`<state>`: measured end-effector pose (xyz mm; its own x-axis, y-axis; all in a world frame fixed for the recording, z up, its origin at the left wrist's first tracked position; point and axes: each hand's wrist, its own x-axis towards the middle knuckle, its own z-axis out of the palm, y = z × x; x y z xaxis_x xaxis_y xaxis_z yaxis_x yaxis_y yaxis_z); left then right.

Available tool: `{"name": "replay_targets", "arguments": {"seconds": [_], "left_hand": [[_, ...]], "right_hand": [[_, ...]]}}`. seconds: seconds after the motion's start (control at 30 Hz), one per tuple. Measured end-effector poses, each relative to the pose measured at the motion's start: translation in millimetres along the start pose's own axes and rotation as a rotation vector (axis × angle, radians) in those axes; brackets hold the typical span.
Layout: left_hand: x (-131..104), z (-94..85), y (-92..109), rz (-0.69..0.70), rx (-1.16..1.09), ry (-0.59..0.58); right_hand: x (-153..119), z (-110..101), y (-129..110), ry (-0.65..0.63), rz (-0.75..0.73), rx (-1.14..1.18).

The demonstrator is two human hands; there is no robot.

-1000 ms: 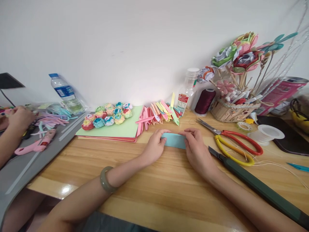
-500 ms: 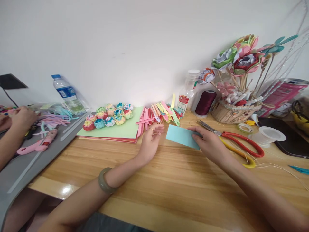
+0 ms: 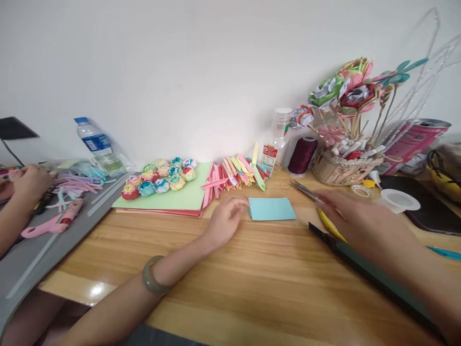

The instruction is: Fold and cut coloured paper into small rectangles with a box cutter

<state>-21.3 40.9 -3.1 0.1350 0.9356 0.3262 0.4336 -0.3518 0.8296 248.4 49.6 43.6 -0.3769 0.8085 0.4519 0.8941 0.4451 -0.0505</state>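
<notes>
- My left fingers sit loosely bent and close together, gripping nothing, at the left edge of the blue paper—touching or just beside it, I can't tell.
- My right hand is blurred over the scissors, hiding most of the handles; I can't tell whether its fingers pinch them.
- The blue paper lies flat on the table between my hands, scissors to its right, blades pointing far left.
- The dark cutter slants under my right arm, toward the near right.
- Farther out: folded paper strips, then paper flowers on green paper at left.
- Far right—purple thread beside a basket.
- Far left, another person's hand.
</notes>
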Motion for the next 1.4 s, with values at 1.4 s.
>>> {"name": "replay_targets", "arguments": {"seconds": [1.4], "left_hand": [[11, -32.5, 7, 0.033, 1.002, -0.019]], "right_hand": [[-45, 34, 34, 0.001, -0.164, -0.076]]}}
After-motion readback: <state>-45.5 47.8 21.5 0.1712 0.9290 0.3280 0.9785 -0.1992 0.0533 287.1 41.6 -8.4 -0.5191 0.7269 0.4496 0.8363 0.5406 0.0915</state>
